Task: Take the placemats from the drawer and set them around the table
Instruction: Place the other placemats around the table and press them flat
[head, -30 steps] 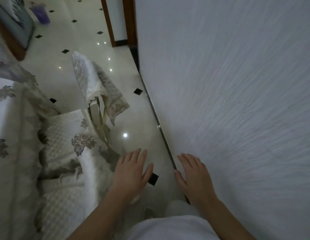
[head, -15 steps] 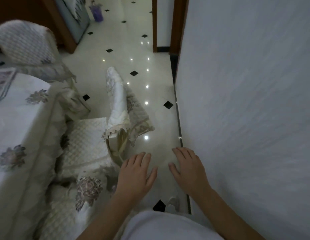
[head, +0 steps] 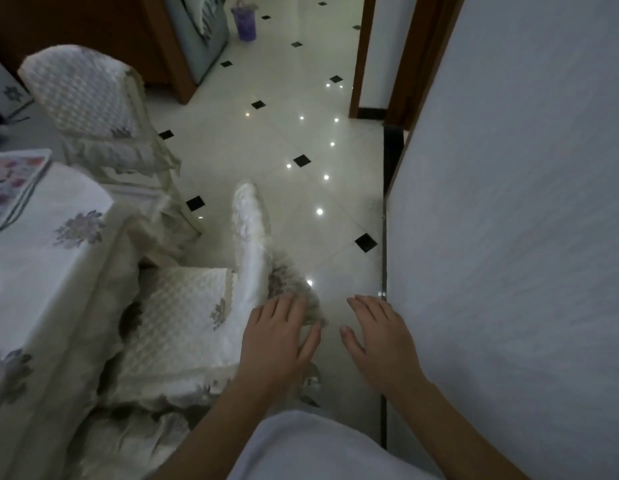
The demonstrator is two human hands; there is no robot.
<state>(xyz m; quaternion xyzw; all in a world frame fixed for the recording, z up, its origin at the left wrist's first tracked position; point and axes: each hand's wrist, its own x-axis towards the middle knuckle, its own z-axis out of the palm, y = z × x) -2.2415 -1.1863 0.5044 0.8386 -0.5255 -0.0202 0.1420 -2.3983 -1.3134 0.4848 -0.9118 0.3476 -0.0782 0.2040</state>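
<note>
Both empty, fingers spread: left hand (head: 278,336) hovers by the chair (head: 249,230), right hand (head: 380,341) near the wall (head: 508,202). Tight gap; a hip could clip that chair.

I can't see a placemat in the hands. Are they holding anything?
No, nothing. The left hand and right hand are both open and empty, fingers straight.

Left hand (head: 276,337) and right hand (head: 380,344) on bare forearms (head: 450,420) — plain white garment (head: 318,448) below.
</note>
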